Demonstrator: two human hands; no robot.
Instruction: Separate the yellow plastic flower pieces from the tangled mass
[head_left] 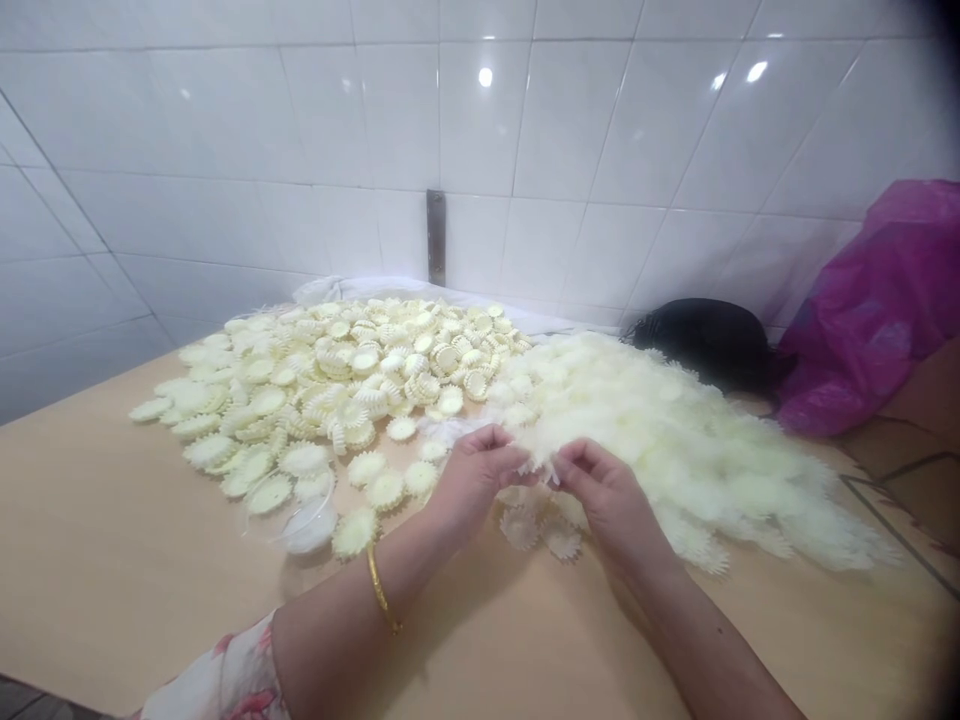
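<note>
My left hand (pixel 474 476) and my right hand (pixel 606 495) meet over the table, fingers pinched together on a small white frilly piece (pixel 538 468). A gold bangle (pixel 381 592) circles my left wrist. To the left lies a wide heap of cream-coloured toothed round discs (pixel 337 385). To the right spreads a pile of pale fluffy frilled pieces (pixel 675 450). A few frilled pieces (pixel 541 528) lie on the table just beneath my hands.
The wooden table (pixel 112 560) meets a white tiled wall (pixel 525 130). A black bundle (pixel 705 340) and a magenta plastic bag (pixel 877 310) sit at the back right. A clear plastic scrap (pixel 309 522) lies near the discs.
</note>
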